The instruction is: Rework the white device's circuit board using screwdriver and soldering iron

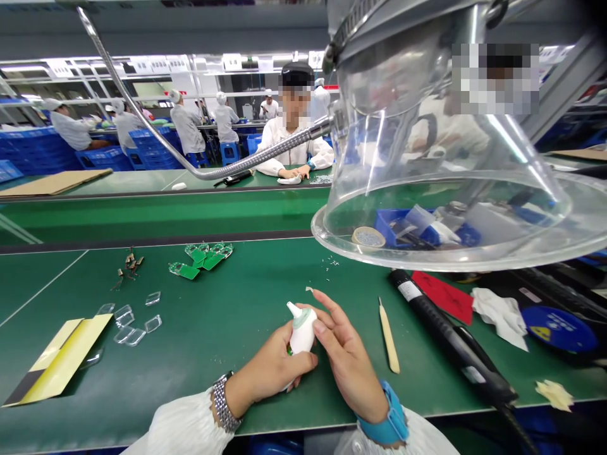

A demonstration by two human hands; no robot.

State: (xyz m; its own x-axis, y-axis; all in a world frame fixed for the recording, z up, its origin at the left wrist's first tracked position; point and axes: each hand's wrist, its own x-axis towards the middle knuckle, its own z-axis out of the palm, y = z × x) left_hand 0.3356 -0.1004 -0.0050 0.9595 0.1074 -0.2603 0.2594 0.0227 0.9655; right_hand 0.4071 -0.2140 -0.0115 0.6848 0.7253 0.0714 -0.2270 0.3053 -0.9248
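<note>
A white ear thermometer (303,332) with a pale green collar and a narrow white tip sits in my left hand (272,360). The fingers are wrapped round its body, and a bit of green shows at its open-looking side. My right hand (344,347) is beside it, fingers stretched and apart, the thumb at the thermometer's right side. At the tip of its index finger is a small pale scrap (309,289), too small to name. Right of this hand lies a cream-handled pointed tool (389,335).
Green circuit boards (203,258), clear plastic windows (126,325), small metal parts (129,265) and a yellow folded sheet (71,360) lie left. A black electric screwdriver (446,328) lies right. A clear fume hood (441,246) hangs low. Across the bench sits a person (294,148).
</note>
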